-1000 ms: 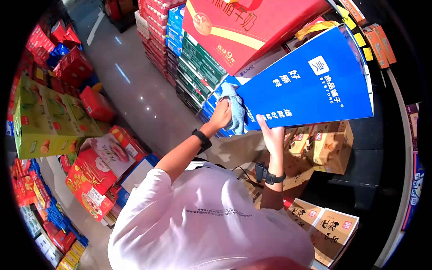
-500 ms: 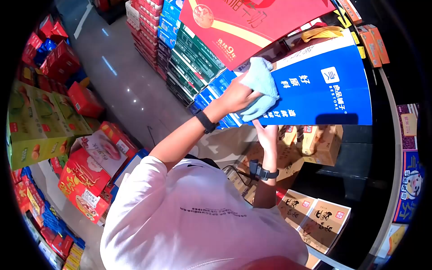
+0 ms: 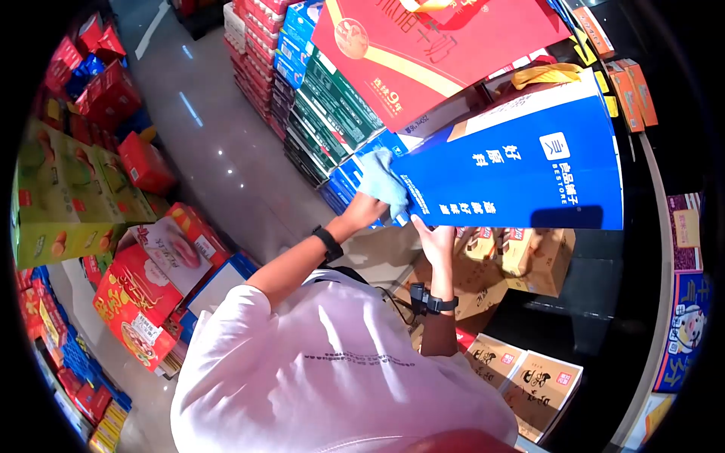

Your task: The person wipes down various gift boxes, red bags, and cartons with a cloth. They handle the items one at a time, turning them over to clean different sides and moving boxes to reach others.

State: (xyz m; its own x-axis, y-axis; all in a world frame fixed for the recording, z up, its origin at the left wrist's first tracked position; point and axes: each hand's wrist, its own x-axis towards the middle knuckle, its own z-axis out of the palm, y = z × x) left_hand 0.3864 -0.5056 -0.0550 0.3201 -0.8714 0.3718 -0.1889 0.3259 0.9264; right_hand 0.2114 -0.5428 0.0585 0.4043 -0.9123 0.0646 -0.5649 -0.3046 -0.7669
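A light blue cloth (image 3: 385,181) is bunched in my left hand (image 3: 366,210), whose fingers are closed round it. The cloth touches the narrow left end of a large blue box (image 3: 513,166) with white lettering and a yellow handle. At the lower left corner of that box, my right hand (image 3: 434,240) has its thumb on the front face; its other fingers are mostly hidden. A large red box (image 3: 445,60) with a yellow stripe lies just above the blue one.
Stacked green cartons (image 3: 328,106) and red cartons (image 3: 260,60) stand beyond my left hand. Brown boxes (image 3: 540,389) are below the blue box, at right. Green fruit boxes (image 3: 68,196) and a red gift box (image 3: 140,302) stand at left, across the grey floor (image 3: 219,136).
My left hand and the cloth have moved left and down, from over the blue box's face to its end. My right hand has shifted slightly left and down.
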